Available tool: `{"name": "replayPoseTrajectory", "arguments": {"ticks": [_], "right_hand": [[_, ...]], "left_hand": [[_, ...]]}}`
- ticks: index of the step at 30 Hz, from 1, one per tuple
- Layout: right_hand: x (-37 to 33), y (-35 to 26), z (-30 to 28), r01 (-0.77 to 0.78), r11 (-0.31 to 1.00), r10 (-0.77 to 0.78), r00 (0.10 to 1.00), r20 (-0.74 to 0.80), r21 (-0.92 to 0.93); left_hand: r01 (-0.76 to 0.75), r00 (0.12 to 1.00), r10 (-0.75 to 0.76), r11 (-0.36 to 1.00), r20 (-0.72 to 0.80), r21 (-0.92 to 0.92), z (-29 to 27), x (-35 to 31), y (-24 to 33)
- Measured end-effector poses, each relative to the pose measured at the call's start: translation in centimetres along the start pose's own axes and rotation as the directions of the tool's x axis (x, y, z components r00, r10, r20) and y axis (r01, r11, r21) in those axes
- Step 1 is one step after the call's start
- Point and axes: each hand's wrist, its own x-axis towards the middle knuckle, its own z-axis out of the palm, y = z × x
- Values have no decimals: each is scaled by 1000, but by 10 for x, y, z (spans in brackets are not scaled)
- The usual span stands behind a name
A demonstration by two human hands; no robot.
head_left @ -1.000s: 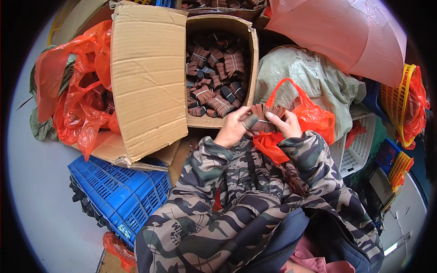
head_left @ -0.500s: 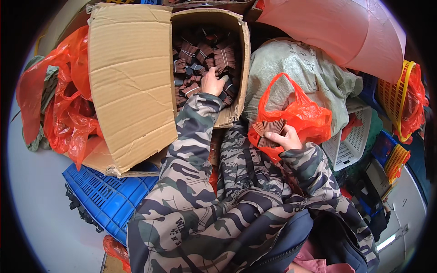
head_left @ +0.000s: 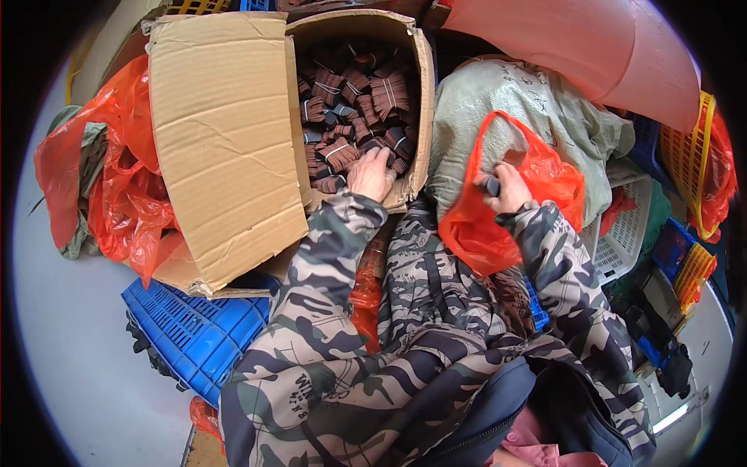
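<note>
An opened cardboard box point(head_left: 424, 117) holds several banded bundles of brown strips point(head_left: 389, 95), some with dark ends. My left hand point(head_left: 371, 176) is inside its near right part, with bent fingers closed on a bundle that is mostly hidden by them. A grey cover shows on the thumb. To the right, my right hand point(head_left: 511, 188) is at the mouth of a red plastic bag point(head_left: 481, 237), gripping a small dark-ended bundle point(head_left: 490, 185), which shows only at its end. One loop handle of the bag stands up behind this hand.
A wide cardboard flap point(head_left: 226, 148) hangs left of the box. Beyond the red bag lies a pale woven sack point(head_left: 467, 117), under a pink umbrella point(head_left: 576, 47). Blue crate point(head_left: 194, 327) at left, white basket point(head_left: 626, 233) and yellow basket point(head_left: 685, 156) at right.
My right hand has moved up and turned; the fanned brown strips seen in it before now show only a dark end. My left hand has drawn slightly nearer within the box.
</note>
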Motion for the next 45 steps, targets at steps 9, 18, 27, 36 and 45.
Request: {"name": "replayPoseTrajectory", "arguments": {"ticks": [9,18,27,36,45], "right_hand": [[-39,61,-9,-262,965,261,962,77,-3],[-70,52,-80,98,983,-19,898,-440,157],[-65,368,-187,-210,975,153,879,-451,-78],[-109,353,-94,-492,397,306,867,393,775],[-337,359,-164,-445,243,189,893,408,862]], "left_hand": [[-281,896,221,954,-384,-106,-32,-17,120],[167,983,-178,964,-38,-207,81,43,170],[370,910,-192,774,366,-513,214,-11,254],[317,936,-239,254,258,-914,345,-5,393],[467,884,-337,660,323,-588,291,-72,517]]}}
